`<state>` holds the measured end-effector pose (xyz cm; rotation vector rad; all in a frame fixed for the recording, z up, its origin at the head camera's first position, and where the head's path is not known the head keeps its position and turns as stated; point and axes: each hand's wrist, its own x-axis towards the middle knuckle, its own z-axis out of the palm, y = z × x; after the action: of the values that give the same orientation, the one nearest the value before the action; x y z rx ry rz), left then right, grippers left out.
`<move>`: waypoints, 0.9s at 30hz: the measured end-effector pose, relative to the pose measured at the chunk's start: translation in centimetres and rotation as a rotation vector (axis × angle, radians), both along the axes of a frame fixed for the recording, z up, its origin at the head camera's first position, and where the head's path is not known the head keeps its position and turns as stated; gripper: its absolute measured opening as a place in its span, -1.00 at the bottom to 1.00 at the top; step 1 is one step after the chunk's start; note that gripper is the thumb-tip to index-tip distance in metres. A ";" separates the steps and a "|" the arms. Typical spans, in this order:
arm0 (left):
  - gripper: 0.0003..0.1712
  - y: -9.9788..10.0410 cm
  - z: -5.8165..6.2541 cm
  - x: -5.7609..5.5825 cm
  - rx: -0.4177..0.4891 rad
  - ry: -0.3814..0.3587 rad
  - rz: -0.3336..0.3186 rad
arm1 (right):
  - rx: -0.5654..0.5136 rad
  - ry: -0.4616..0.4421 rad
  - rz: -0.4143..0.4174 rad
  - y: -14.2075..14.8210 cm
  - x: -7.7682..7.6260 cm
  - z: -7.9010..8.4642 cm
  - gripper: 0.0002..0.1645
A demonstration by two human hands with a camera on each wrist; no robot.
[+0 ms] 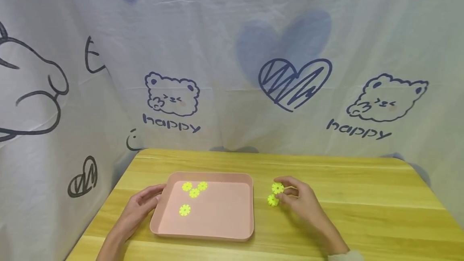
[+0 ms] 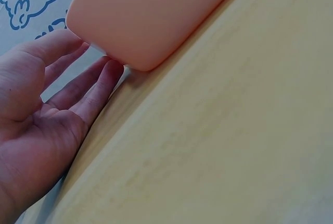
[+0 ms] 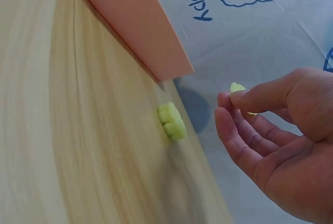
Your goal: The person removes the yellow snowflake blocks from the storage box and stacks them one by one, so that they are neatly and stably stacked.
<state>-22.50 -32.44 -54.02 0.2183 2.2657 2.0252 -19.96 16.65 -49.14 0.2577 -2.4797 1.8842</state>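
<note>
My right hand (image 1: pixel 299 198) pinches a yellow-green notched disc (image 1: pixel 277 188) with a small hole at its centre, between thumb and fingers. In the right wrist view that disc (image 3: pixel 237 86) is mostly hidden behind the thumb. Below the hand, more discs of the same kind (image 3: pixel 171 122) lie on the table as a small stack. My left hand (image 1: pixel 139 206) is at the left side of a shallow pink tray (image 1: pixel 206 237), fingers extended. Its fingertips (image 2: pixel 114 73) touch the tray's outer wall near a lower corner. Several more notched discs (image 1: pixel 185 210) lie flat inside the tray.
The tray stands on a wood-grain table (image 1: pixel 362 212), left of the small stack. Behind the table and along its left hangs a pale curtain (image 1: pixel 224 112) printed with hearts, bears and the word "happy".
</note>
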 end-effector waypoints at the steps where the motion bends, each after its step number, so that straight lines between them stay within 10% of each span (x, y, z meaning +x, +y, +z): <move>1: -0.46 0.0 0.0 0.0 0.000 0.002 0.002 | 0.009 0.004 0.001 0.1 0.0 0.0 -0.48; 27: -0.46 -0.2 -0.2 -0.2 0.004 0.017 -0.022 | 0.086 0.040 -0.002 0.7 -0.5 -1.5 -0.49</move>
<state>-22.68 -32.61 -54.21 0.2598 2.2585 2.0256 -20.44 17.39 -50.64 0.2914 -2.5374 1.7556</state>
